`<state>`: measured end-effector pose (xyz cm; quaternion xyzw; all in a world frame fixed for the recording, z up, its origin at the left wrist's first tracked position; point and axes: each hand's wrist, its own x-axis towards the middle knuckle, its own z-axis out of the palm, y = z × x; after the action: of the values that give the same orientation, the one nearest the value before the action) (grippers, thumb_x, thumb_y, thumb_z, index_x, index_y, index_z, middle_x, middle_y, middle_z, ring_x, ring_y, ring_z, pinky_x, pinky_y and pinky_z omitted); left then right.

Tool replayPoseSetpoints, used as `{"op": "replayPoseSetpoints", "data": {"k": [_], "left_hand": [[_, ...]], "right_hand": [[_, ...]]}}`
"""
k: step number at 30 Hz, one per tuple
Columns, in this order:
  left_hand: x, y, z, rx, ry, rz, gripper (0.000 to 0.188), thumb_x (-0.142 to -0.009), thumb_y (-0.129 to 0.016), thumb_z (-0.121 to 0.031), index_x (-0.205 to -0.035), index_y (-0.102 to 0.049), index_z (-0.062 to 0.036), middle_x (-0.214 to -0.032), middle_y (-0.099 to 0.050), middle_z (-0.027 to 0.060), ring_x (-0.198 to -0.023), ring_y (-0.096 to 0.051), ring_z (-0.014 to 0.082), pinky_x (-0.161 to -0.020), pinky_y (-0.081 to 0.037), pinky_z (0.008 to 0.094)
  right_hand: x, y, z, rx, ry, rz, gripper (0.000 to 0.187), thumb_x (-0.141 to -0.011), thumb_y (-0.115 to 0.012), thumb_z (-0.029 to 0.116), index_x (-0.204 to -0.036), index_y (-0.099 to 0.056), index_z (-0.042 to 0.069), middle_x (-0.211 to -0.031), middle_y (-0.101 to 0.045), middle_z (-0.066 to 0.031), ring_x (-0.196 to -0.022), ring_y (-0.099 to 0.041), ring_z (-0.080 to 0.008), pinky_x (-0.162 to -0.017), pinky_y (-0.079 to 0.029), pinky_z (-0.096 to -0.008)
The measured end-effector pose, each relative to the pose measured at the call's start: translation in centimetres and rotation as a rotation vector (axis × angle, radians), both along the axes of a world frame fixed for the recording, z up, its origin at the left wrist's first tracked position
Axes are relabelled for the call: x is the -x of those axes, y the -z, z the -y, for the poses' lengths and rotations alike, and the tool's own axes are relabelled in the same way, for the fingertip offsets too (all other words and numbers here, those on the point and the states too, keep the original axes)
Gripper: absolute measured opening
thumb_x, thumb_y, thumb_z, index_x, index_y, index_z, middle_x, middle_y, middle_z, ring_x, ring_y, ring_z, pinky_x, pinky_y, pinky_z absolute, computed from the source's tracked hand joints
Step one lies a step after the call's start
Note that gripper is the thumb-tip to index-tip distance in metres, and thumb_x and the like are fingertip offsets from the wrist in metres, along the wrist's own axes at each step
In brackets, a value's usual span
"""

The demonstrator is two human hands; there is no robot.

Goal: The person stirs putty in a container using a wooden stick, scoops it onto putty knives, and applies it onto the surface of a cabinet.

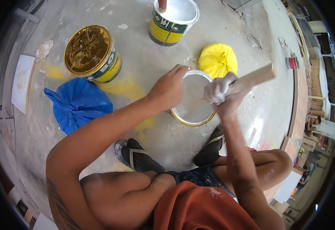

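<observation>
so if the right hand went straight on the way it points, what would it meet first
Probably the yellow bag, just beyond the right hand in the picture, though height is unclear and it might pass above.

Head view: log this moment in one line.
left hand: at round rim | right hand: gripping wooden stick | beyond: yellow bag, open bucket

Far ctr., we see an open paint bkt. (168,32); at L, a lidded bkt. (92,53) behind a tied bag (81,106); 2nd bag (215,60) behind round lid (193,123).
</observation>
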<state>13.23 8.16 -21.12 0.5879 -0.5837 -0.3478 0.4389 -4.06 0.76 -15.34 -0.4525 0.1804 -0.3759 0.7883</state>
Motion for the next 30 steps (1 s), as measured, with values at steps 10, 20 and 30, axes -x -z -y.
{"op": "replayPoseSetpoints", "data": {"k": [10, 20, 30], "left_hand": [[-0.2, 0.2, 0.3, 0.061, 0.074, -0.020, 0.053, -0.078, -0.043, 0.008, -0.131, -0.046, 0.0012, -0.124, -0.050, 0.0211, -0.112, -0.052, 0.0425, -0.096, -0.044, 0.0456], [0.5, 0.2, 0.7, 0.109, 0.071, -0.016, 0.051, -0.080, -0.046, 0.006, -0.130, -0.045, 0.0031, -0.122, -0.049, 0.0221, -0.112, -0.051, 0.0423, -0.095, -0.044, 0.0461], [0.0, 0.2, 0.6, 0.101, 0.082, -0.058, 0.050, -0.079, -0.045, 0.006, -0.129, -0.043, 0.0049, -0.123, -0.048, 0.0224, -0.114, -0.050, 0.0416, -0.096, -0.043, 0.0445]], "right_hand": [[-0.6, 0.4, -0.8, 0.131, -0.057, 0.155, 0.049, -0.099, -0.043, 0.050, -0.073, -0.044, 0.008, -0.053, -0.041, -0.0046, -0.040, -0.036, -0.0147, -0.040, -0.029, -0.0286], [-1.8, -0.9, -1.0, 0.151, 0.274, 0.215, 0.077, -0.087, -0.022, 0.083, -0.069, -0.043, 0.010, -0.045, -0.030, -0.0005, -0.035, -0.024, -0.0127, -0.037, -0.023, -0.0294], [-2.3, -1.3, 0.9, 0.331, 0.328, 0.144, 0.078, -0.081, -0.027, 0.088, -0.072, -0.042, 0.011, -0.046, -0.031, 0.0010, -0.037, -0.026, -0.0109, -0.037, -0.027, -0.0269]]}}
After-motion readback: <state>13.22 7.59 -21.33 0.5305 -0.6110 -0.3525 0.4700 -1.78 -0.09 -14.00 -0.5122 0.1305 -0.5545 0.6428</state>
